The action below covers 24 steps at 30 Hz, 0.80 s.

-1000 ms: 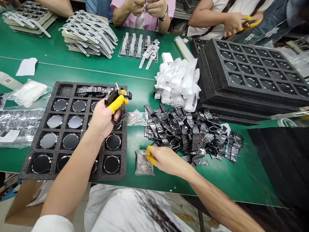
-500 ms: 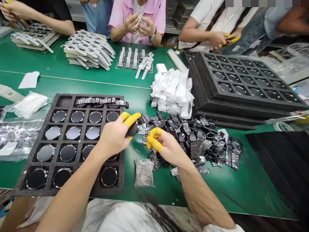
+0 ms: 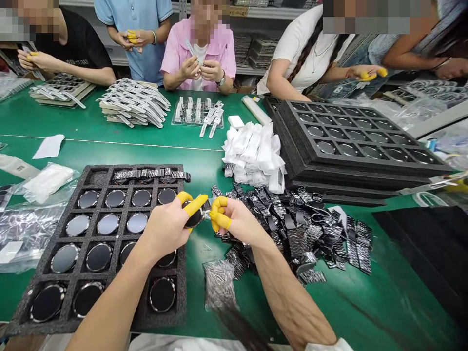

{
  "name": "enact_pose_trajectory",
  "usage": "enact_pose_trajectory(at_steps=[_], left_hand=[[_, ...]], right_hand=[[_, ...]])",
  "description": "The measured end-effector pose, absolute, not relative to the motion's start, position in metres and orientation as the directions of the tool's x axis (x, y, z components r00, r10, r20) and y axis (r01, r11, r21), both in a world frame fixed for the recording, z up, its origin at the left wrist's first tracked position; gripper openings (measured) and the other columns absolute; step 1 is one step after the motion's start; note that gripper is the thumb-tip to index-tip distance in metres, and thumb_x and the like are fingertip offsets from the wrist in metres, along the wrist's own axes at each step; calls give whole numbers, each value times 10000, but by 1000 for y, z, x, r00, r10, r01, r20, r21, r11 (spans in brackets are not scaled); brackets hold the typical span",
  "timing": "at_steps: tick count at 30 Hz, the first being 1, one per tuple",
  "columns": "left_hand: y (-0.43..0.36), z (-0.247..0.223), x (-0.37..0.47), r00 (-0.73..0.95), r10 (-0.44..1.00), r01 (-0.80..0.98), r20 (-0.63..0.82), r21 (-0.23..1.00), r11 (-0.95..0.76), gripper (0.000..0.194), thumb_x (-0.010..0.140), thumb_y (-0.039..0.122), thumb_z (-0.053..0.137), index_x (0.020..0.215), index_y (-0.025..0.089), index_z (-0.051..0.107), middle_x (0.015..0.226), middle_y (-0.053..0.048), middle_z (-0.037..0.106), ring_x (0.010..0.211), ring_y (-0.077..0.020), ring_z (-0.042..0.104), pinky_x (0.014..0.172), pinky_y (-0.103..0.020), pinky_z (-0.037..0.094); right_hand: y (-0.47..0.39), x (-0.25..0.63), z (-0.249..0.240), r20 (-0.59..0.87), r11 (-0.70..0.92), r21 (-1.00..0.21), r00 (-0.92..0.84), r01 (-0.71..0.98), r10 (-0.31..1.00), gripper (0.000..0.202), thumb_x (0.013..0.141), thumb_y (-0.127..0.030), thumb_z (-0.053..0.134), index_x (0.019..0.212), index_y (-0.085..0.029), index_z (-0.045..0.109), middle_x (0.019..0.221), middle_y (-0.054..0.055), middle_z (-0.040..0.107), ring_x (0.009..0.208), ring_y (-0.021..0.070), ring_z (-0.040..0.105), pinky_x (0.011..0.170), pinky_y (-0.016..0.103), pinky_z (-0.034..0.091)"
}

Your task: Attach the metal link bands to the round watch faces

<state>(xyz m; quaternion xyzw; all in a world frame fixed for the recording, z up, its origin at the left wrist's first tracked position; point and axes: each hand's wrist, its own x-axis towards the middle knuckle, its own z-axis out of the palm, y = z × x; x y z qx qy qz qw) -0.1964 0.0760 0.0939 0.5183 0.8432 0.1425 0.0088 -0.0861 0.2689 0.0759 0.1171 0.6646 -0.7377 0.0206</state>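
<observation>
Between my left hand's (image 3: 168, 224) yellow-covered fingers is a round black watch case (image 3: 194, 217), held above the right edge of a black foam tray (image 3: 182, 292). My right hand (image 3: 237, 220), also with yellow finger covers, is pinched at the case's right edge, by a small shiny band end. Whatever is inside that pinch is too small to make out. More round watch cases (image 3: 163, 294) sit in the tray's compartments. A black link band (image 3: 149, 174) lies across its top row. Right of my hands is a pile of black link bands (image 3: 292, 219).
A clear bag of small metal pins (image 3: 219, 285) lies near the front. Behind the bands are white wrapped pieces (image 3: 254, 151) and stacked foam trays (image 3: 303, 158). Pale straps (image 3: 135, 100) are heaped across the green table (image 3: 146, 151). Several co-workers sit or stand opposite.
My right hand has come leftward up against the watch case, closing the gap between my hands. The view has tilted up. The co-worker at right has moved their hands apart.
</observation>
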Motion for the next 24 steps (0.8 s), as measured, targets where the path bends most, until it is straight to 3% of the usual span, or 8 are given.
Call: enact_pose_trajectory(at_steps=[3, 7, 12, 14, 17, 20, 22, 24], left_hand=[[77, 93, -195, -476, 863, 780, 170, 534, 326, 676, 825, 120, 600, 1488, 250, 617, 1208, -103, 726, 905, -241, 738, 807, -359, 617], [79, 99, -192, -487, 870, 352, 79, 929, 113, 445, 909, 257, 680, 1352, 244, 717, 1196, -95, 771, 1036, -240, 734, 894, -352, 616], [79, 110, -189, -449, 878, -103, -164, 986, 131, 357, 796, 307, 834, 1144, 229, 808, 998, -75, 790, 811, -197, 699, 667, -271, 551], [80, 110, -188, -407, 886, -225, -224, 964, 140, 331, 773, 334, 874, 1073, 213, 806, 873, -51, 755, 632, -123, 586, 548, -217, 444], [82, 105, -188, -464, 848, -398, -256, 915, 59, 392, 811, 443, 856, 1095, 193, 750, 597, 50, 553, 465, -58, 338, 450, -186, 264], [83, 96, -195, -695, 710, -239, -116, 968, -76, 373, 882, 421, 784, 1178, 204, 720, 644, 47, 570, 477, -74, 394, 482, -210, 377], [81, 91, -202, -753, 649, 125, 107, 992, -18, 311, 925, 297, 718, 1228, 234, 747, 1020, -65, 736, 699, -131, 637, 657, -274, 563], [78, 88, -207, -648, 702, 480, 296, 874, 74, 415, 921, 132, 625, 1288, 277, 756, 1391, -96, 682, 1098, -207, 713, 955, -354, 611]], right_hand=[[265, -82, 80, -80, -24, -997, -971, 77, 223, 283, 862, -416, 790, 817, -225, 585, 662, -8, 686, 561, 139, 607, 525, 250, 495], [261, -78, 79, 257, 304, -942, -890, -143, 378, 291, 899, -482, 799, 801, -247, 657, 703, 6, 679, 620, 166, 587, 633, 318, 502], [267, -84, 69, 370, 252, -921, -866, -296, 335, 379, 853, -640, 813, 950, -280, 744, 1051, 76, 704, 878, 231, 637, 735, 369, 551], [266, -88, 66, 375, 194, -923, -888, -331, 267, 389, 866, -667, 785, 953, -288, 775, 1213, 97, 684, 1019, 262, 645, 908, 438, 563], [256, -95, 63, 301, -63, -934, -872, -351, 386, 378, 884, -654, 772, 872, -280, 718, 1128, 77, 716, 1148, 280, 645, 1072, 483, 506], [237, -99, 59, 97, -427, -855, -899, -295, 427, 492, 857, -751, 739, 859, -280, 597, 804, 11, 692, 944, 261, 696, 989, 484, 551], [225, -99, 56, 29, -561, -803, -954, -199, 298, 546, 834, -786, 736, 823, -269, 560, 637, -30, 622, 681, 218, 646, 844, 440, 578], [217, -99, 53, 17, -588, -802, -988, -104, 152, 554, 807, -763, 783, 787, -243, 592, 591, -29, 616, 556, 178, 575, 708, 371, 551]])
